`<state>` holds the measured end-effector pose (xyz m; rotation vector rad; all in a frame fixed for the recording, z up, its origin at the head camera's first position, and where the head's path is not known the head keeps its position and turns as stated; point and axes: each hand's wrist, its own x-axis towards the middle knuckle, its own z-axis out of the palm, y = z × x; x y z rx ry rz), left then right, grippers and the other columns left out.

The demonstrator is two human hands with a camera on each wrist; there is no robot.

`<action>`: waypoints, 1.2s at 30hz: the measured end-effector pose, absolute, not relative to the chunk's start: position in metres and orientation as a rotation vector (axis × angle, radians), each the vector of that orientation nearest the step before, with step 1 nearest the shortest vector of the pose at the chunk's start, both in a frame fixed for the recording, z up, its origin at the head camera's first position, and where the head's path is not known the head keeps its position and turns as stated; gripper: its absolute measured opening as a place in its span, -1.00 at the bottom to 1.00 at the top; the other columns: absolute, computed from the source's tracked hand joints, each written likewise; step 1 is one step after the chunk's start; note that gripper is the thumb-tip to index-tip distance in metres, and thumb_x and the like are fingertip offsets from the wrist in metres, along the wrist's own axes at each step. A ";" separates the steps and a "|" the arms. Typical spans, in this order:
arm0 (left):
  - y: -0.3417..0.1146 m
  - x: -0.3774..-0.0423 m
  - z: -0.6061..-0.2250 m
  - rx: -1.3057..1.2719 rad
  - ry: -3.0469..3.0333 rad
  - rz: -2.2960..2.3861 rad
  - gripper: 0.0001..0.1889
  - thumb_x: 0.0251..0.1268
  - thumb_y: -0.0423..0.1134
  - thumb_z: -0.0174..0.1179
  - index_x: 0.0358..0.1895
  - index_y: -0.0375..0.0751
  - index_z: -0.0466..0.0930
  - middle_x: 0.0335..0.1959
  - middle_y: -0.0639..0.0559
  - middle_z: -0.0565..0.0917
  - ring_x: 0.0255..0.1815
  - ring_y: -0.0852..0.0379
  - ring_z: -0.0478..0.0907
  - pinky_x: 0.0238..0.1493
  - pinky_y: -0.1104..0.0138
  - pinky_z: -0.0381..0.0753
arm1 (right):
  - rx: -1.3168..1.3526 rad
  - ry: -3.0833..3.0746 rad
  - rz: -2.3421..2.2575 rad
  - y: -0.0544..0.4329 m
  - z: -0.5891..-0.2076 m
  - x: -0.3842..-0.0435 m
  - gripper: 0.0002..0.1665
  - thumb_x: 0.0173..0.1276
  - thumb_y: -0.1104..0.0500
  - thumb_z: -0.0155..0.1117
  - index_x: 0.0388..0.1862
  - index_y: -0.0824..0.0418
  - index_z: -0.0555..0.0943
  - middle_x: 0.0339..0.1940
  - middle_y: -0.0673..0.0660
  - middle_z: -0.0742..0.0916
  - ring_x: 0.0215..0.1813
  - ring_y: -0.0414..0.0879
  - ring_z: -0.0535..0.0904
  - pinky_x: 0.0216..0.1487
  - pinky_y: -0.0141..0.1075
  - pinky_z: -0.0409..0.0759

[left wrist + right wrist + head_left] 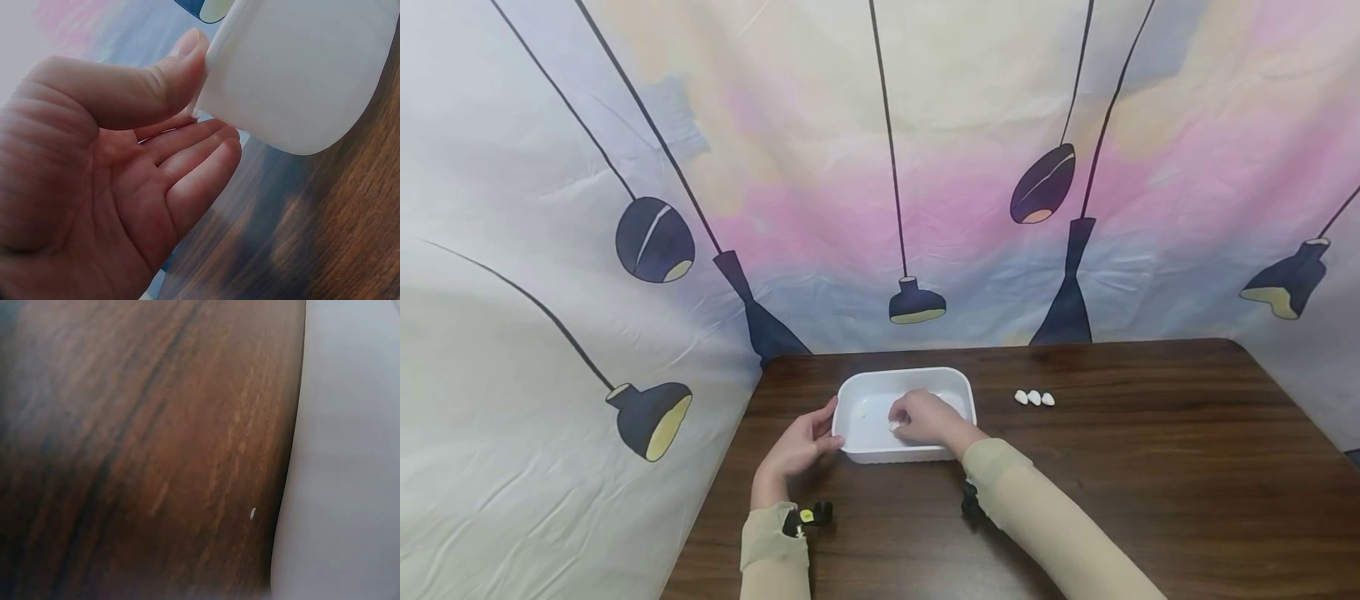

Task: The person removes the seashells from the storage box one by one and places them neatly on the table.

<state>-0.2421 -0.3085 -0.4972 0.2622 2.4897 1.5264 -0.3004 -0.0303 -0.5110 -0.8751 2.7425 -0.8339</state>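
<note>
A white rectangular tray (880, 457) sits on the brown table. At its left end my left hand (799, 446) grips the rim. In the left wrist view, the left hand's thumb (150, 90) presses against the tray edge, with the other fingers behind and below it. Inside the tray, my right hand (925, 418) pinches a small white lump (892, 425) with thumb and fingers close to the tray floor. A pale, faint piece (861, 412) lies near the left of the tray floor. The right wrist view has only the tray's wall (350, 456) and wood; the right hand is outside it.
Right of the tray, three small white lumps (1034, 398) lie in a row on the table (1150, 467). A cloth backdrop (985, 250) printed with lamps hangs behind the table's far edge. A tiny white fleck (252, 513) shows on the wood beside the tray.
</note>
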 end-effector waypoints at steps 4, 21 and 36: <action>-0.309 -0.242 -0.497 0.271 2.485 1.530 -0.20 0.46 -0.43 0.34 0.68 -0.33 0.17 0.67 -0.22 0.24 0.58 -0.21 0.36 0.47 -0.01 0.41 | -0.874 2.736 -0.833 -0.030 -0.513 -0.301 -0.72 0.38 0.13 0.54 0.05 0.11 0.83 -0.14 -0.06 0.82 -0.13 -0.18 0.62 0.09 -0.19 0.69; -0.308 -0.243 -0.498 0.294 2.499 1.529 -0.20 0.45 -0.44 0.34 0.67 -0.37 0.17 0.66 -0.25 0.24 0.57 -0.23 0.36 0.48 -0.03 0.41 | -0.922 2.746 -0.845 -0.031 -0.514 -0.300 -0.77 0.33 0.15 0.57 -0.05 0.13 0.84 -0.21 -0.05 0.81 -0.12 -0.17 0.65 0.07 -0.21 0.70; -0.308 -0.242 -0.495 0.280 2.493 1.522 -0.19 0.45 -0.42 0.35 0.68 -0.35 0.16 0.67 -0.25 0.23 0.58 -0.23 0.35 0.49 -0.04 0.40 | -0.857 2.742 -0.845 -0.030 -0.511 -0.299 -0.78 0.34 0.11 0.55 -0.07 0.10 0.83 -0.22 -0.08 0.79 -0.11 -0.17 0.64 0.10 -0.19 0.69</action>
